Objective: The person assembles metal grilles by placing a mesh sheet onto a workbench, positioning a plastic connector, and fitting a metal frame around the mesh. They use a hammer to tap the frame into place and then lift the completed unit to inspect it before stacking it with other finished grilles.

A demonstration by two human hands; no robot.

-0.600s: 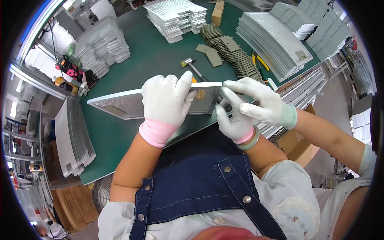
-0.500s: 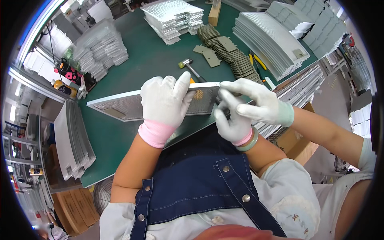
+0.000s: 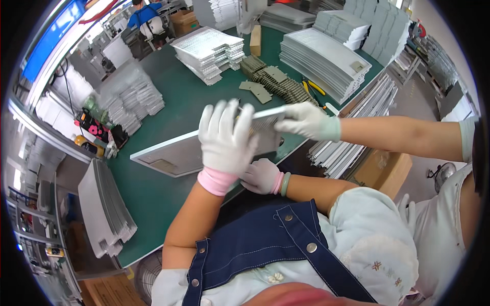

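A flat white-framed panel [image 3: 184, 153] with a grey mesh face is held tilted above the green table, a tan rectangular patch at its lower left corner. My left hand [image 3: 224, 140], in a white glove with a pink cuff, lies against the panel, its fingers stretched and spread past the top edge. Below the panel's lower edge is my right hand [image 3: 264, 176], gloved alike, a pale green bangle [image 3: 285, 184] at its wrist; its fingers are partly hidden. A co-worker's gloved hand [image 3: 309, 121] with a mint cuff grips the panel's right end.
Stacks of silvery panels [image 3: 206, 48], tan notched plates [image 3: 273, 81] and white panels [image 3: 324, 61] stand across the table [image 3: 178, 109]. Yellow-handled pliers [image 3: 314, 87] lie at the right. More panels [image 3: 104, 204] lean at the left edge; long white strips [image 3: 352, 137] lie beyond the right edge.
My left hand has loosened from the panel's top edge, its fingers now spread. My right hand has dropped away from the panel's right end, where the co-worker's hand now grips.
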